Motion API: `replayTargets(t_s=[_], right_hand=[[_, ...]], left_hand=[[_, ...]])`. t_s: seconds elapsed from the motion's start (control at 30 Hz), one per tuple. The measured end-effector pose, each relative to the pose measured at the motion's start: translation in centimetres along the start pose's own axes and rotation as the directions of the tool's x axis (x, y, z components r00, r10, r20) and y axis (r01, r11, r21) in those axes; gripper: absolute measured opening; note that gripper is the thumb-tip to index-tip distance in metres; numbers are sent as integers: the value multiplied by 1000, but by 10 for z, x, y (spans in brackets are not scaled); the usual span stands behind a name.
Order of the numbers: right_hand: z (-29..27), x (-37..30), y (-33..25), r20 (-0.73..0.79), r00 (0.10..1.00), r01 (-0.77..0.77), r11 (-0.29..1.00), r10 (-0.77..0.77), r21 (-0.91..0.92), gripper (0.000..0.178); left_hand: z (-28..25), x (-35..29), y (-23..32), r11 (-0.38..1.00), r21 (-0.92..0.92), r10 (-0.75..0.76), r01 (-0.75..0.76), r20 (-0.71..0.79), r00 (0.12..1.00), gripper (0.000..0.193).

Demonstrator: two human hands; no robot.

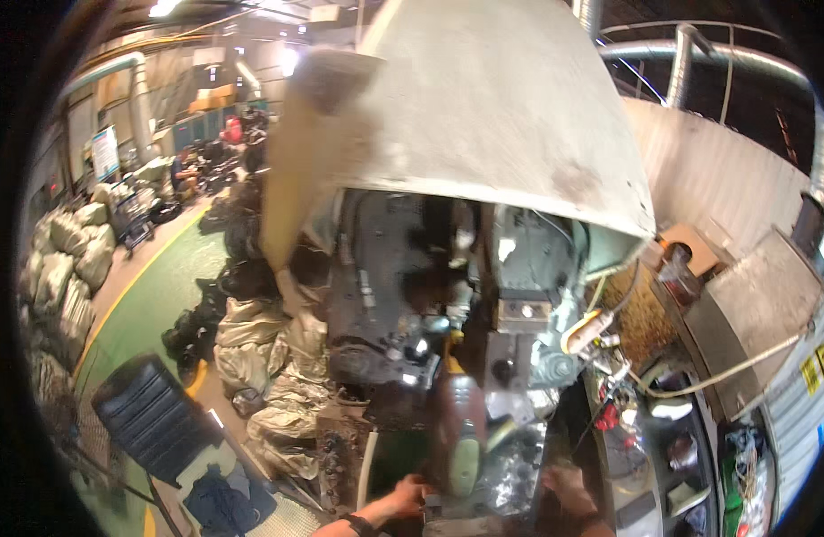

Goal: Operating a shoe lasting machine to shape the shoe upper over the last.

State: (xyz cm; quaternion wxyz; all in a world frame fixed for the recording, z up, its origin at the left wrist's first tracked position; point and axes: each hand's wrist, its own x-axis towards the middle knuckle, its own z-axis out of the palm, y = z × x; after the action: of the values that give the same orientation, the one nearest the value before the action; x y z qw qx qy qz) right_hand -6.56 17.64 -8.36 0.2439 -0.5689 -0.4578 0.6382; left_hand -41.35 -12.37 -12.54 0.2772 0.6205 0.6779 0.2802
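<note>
My left hand (407,496) reaches in at the lower middle with its fingers curled, beside the machine's dark front edge. Whatever it may hold is too small to name. My right hand (569,488) is at the right of the metal front plate (519,483), and motion smears its fingers. Between the hands stands an elongated pale green piece (464,465), rounded like a shoe sole. Behind it is the grimy metal machine (376,358), under a large white hood (501,98). A yellow part (452,353) shows in its middle.
Crumpled beige sacks (287,394) lie left of the machine. A black-backed chair (152,416) holds dark cloth (224,501). At the right are a cluttered grey rack (627,465) and a hanging hose (689,391). Piled sacks (72,251) line the far left.
</note>
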Motion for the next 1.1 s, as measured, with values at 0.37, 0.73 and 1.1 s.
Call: replayTargets(t_s=[0.37,0.73,1.1], right_hand=[[87,-156,-129,-40,773,635,772,-634,25,68],[162,-309,-75,844,217,971,193,-491,-138,101],[42,-358,-39,233,371,928,366,-899,-69,99]], left_hand=[[-139,-120,138,931,-259,-280,257,-55,958,59],[-267,-118,256,563,-682,-259,-467,-682,684,65],[-200,-29,358,384,-877,85,-289,-278,957,51]])
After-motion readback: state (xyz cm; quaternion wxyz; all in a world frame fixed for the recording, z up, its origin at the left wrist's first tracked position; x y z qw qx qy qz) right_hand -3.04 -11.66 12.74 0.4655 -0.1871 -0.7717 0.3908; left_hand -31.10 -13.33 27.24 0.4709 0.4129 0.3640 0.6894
